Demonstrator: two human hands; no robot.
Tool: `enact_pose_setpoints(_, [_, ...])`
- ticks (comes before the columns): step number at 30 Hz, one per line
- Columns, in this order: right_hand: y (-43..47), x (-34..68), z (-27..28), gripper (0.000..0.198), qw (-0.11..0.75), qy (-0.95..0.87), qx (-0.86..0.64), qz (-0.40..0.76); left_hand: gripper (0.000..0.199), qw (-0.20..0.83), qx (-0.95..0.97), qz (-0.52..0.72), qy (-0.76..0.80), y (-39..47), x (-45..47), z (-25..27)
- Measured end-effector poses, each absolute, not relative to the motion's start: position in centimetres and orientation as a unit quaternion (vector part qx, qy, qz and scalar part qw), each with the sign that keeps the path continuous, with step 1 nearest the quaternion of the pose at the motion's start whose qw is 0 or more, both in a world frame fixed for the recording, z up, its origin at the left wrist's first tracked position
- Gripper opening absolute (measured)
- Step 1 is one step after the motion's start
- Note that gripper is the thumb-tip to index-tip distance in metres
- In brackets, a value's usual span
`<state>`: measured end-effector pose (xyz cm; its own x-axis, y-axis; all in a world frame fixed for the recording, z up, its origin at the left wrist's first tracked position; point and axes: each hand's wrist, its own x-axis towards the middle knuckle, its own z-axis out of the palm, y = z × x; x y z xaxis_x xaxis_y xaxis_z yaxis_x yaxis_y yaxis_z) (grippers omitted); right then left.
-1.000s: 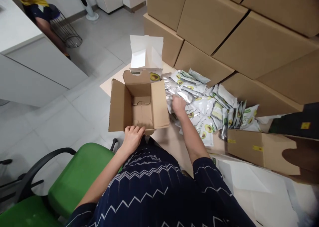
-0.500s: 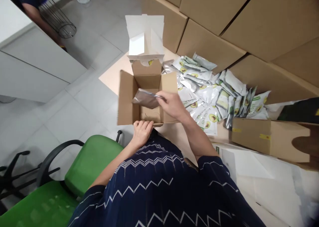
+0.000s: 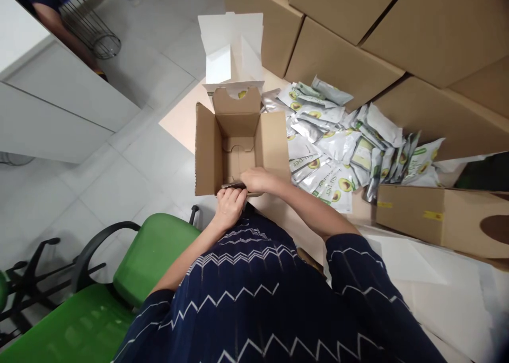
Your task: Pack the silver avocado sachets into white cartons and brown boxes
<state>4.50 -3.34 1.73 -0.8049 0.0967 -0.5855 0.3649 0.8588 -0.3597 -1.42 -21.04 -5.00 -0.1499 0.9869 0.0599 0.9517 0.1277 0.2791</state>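
An open brown cardboard box [image 3: 274, 150] stands in front of me with its flaps raised. My left hand [image 3: 230, 208] has its fingers closed over the near edge of the box. Inside the near wall, my right hand [image 3: 256, 180] is shut on a foil pouch [image 3: 234, 184], of which only a thin upper edge shows; the rest is hidden below. To the right lies a pile of white pouches [image 3: 338, 143] printed with avocados.
A white open carton [image 3: 230, 28] stands behind the box. Large cardboard boxes [image 3: 350, 60] are stacked along the back. An opened brown carton [image 3: 413, 209] lies at right. A green chair [image 3: 155, 246] is at left, and another person's arm [image 3: 67, 36] shows beyond the white cabinet.
My right hand has lowered the pouch from above the box opening to the near inner wall. The pouch has turned edge-up. My left hand keeps to the near edge.
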Motion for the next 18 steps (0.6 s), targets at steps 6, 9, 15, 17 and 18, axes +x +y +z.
enact_pose_setpoints(6, [-3.9,4.1,1.5,0.034,0.299,0.922,0.072,-0.234,0.03,0.042,0.623,0.142,0.768,-21.6,-1.5,-5.2])
enact_pose_setpoints(9, [-3.9,4.2,1.5,0.033,0.31,0.917,0.06,-0.243,0.032,0.016,0.596,0.15,0.789,-21.7,-1.6,-5.1])
enact_pose_setpoints(15, [-3.5,5.0,1.9,0.033,0.263,0.92,0.047,-0.287,0.04,-0.005,0.603,0.181,0.777,-20.9,-1.8,-4.7])
enact_pose_setpoints(17, [-3.5,5.5,2.1,0.036,0.235,0.921,0.066,-0.304,0.043,-0.002,0.607,0.182,0.774,-20.7,-1.8,-4.7])
enact_pose_setpoints(18, [-3.7,5.7,2.3,0.036,0.23,0.921,0.075,-0.306,0.043,0.0,0.607,0.176,0.775,-20.6,-1.9,-4.7])
